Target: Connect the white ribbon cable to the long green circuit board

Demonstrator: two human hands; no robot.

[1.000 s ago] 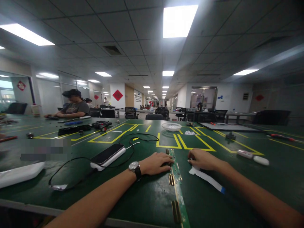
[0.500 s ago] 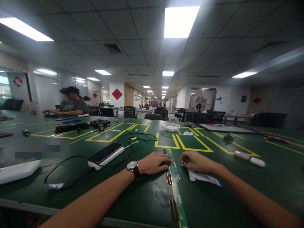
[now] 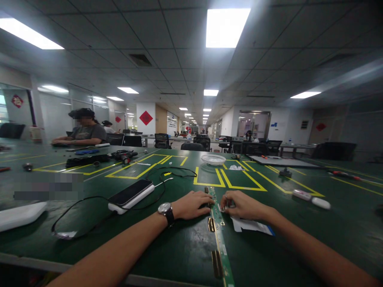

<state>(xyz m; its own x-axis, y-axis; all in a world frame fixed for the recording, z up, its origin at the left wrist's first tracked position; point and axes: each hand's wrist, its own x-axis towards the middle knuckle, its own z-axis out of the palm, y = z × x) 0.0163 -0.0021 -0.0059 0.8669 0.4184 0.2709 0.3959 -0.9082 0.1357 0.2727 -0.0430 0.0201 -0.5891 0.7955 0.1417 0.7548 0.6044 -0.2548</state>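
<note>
Brings the right hand (image 3: 239, 205) leftward over the worktop (image 3: 179, 255), from well apart a second ago to the right edge of the green circuit board (image 3: 220, 235). Also leaves the white strip (image 3: 251, 226) turned, lying more crosswise, with the blue end (image 3: 271, 230) slightly farther off.

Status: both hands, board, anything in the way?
Left grip at left edge of circuit board. Right grip curled by its right edge, contents unclear. White strip close beside, off the board.

A round, silvery wristwatch (image 3: 164, 208) with a dark strap (image 3: 170, 218) circles the left wrist (image 3: 175, 213). Both forearms (image 3: 127, 244) are bare; one right finger (image 3: 228, 202) apparently bears a ring (image 3: 226, 196).
</note>
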